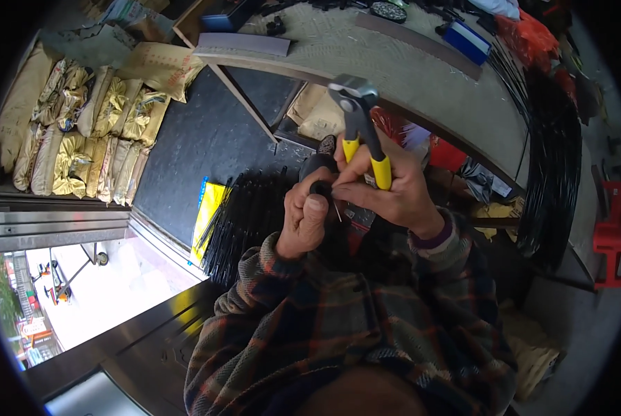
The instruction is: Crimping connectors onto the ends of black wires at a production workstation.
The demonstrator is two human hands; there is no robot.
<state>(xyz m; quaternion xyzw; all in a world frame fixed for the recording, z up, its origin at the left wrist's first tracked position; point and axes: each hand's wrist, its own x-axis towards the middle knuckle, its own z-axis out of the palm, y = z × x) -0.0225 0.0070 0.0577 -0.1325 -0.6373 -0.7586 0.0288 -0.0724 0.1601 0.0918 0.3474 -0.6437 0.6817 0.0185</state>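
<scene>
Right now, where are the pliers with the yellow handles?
The pliers are in the right hand, near the middle of the head view, metal head pointing up toward the workbench, right beside the left hand.

Stacked sacks (82, 132), black rod bundle (245, 218), red stool (610, 236)

small black part (320, 187) mostly hidden by fingers (315, 206)
</scene>
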